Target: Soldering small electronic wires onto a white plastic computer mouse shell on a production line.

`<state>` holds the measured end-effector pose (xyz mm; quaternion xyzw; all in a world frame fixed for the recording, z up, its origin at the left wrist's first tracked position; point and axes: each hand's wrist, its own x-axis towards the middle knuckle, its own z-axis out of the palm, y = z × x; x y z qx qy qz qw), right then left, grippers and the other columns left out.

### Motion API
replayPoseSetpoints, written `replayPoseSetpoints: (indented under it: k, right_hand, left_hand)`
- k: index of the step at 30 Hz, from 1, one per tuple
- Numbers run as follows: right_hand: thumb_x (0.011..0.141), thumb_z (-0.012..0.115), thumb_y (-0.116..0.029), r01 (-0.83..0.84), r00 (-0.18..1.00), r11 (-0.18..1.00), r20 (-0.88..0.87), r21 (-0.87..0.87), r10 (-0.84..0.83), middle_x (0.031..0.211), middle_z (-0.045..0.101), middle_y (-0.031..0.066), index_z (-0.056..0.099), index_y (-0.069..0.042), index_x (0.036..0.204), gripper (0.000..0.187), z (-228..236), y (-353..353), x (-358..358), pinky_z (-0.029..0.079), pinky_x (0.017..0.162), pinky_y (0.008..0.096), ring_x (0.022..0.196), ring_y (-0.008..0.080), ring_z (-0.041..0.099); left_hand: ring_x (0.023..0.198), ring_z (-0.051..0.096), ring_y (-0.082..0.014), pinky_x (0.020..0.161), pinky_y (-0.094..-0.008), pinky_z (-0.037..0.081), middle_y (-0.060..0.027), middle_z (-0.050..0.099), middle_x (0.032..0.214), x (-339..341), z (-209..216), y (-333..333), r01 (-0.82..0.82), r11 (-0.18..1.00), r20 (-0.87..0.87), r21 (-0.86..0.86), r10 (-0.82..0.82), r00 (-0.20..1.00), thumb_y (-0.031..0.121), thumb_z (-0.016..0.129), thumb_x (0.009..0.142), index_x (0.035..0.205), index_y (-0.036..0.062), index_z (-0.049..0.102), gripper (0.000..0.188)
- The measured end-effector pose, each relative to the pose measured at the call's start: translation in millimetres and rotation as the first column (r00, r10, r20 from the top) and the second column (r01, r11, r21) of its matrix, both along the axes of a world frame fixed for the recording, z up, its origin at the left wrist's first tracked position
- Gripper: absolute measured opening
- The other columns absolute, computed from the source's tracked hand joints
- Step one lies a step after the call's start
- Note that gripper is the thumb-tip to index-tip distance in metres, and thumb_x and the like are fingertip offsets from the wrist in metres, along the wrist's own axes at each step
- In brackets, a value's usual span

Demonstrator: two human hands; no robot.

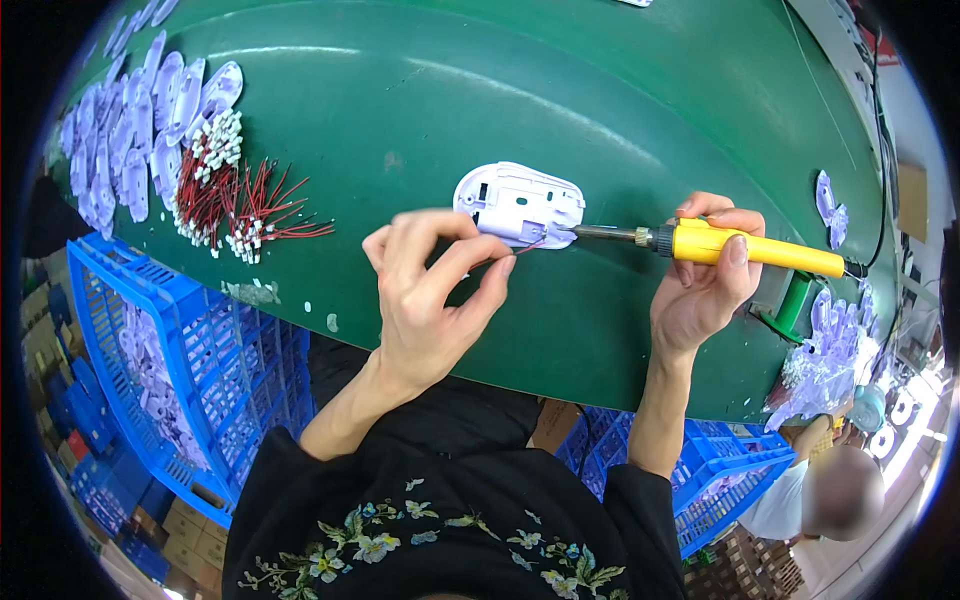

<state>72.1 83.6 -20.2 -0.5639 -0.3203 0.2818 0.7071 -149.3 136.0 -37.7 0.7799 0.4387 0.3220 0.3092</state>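
Head view: the white casing lies on the table just beyond left fingers pinching a red wire; right fingers, farther off, clasp a yellow soldering iron.

L hand pinches red wire at white shell; R hand holds yel. soldering iron, tip at shell's edge. Red wires w/ white connectors piled L on grn table.

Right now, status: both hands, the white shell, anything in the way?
Left hand pinching red wire. Right hand gripping yellow soldering iron, tip at right end of white shell. Shell on green table. Wire pile off left, out of the way.
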Motion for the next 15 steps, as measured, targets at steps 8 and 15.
replayPoseSetpoints:
  k: [8, 15]
  right_hand:
    - [0.088, 0.062, -0.025, 0.008, 1.000, 1.000, -0.021, 0.024, -0.008, 0.093, 0.062, 0.0222, 0.050, 0.000, 0.098, 0.029, 3.4, -2.2, 0.1, 0.031, 0.048, 0.0165, 0.056, 0.0066, 0.042]
    - [0.099, 0.043, -0.032, -0.045, 0.996, 0.999, -0.076, -0.005, 0.044, 0.090, 0.059, 0.0204, 0.051, -0.003, 0.096, 0.030, 8.1, 2.6, -13.0, 0.034, 0.048, 0.0190, 0.053, 0.0086, 0.041]
  left_hand:
    - [0.071, 0.059, -0.0192, 0.065, -0.0329, 0.041, -0.0027, 0.066, 0.083, -10.5, 9.3, -3.0, 0.412, 0.893, 0.066, -0.182, -0.407, 0.911, 0.003, 0.078, 0.072, 0.093, 0.0072, 0.072, 0.022]
    - [0.072, 0.061, -0.0197, 0.063, -0.0315, 0.042, -0.0052, 0.068, 0.086, -14.4, 10.2, -7.0, 0.268, 0.959, 0.110, -0.096, -0.257, 0.960, -0.003, 0.075, 0.074, 0.092, 0.0040, 0.072, 0.019]
